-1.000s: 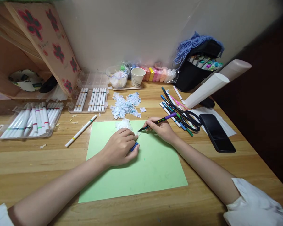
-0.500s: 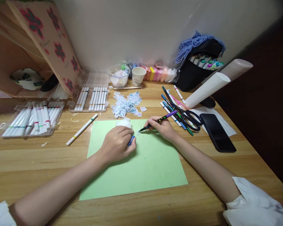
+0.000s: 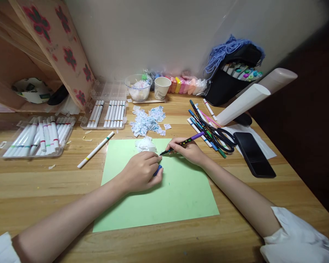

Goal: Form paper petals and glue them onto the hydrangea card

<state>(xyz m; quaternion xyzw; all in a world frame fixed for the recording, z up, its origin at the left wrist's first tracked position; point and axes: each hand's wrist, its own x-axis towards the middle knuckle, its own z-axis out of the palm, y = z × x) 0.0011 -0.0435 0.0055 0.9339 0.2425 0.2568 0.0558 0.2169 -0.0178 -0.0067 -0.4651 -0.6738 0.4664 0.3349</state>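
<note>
On the wooden table lies a sheet of green paper (image 3: 153, 204), with both hands over it. My right hand (image 3: 188, 150) is closed around a black marker with a purple end (image 3: 182, 141), its tip pointing down-left at the sheet. My left hand (image 3: 142, 171) rests on the paper with a blue pen cap (image 3: 158, 170) held between thumb and palm. Its fingertips reach right up to the marker's tip, where a tiny white scrap is hard to make out. Just beyond the left fingers sits a small pile of white paper bits (image 3: 146, 144).
Behind the sheet lies a heap of torn paper pieces (image 3: 146, 120). Marker cases (image 3: 38, 137) and one loose marker (image 3: 95, 149) are on the left. To the right are pens, black scissors (image 3: 222, 138) and a phone (image 3: 254, 154). A paper cup (image 3: 162, 88) stands at the back.
My left hand has slid slightly right, bringing its fingertips to the marker's tip. The pile of white bits shows more fully now. My right hand keeps nearly the same place.
</note>
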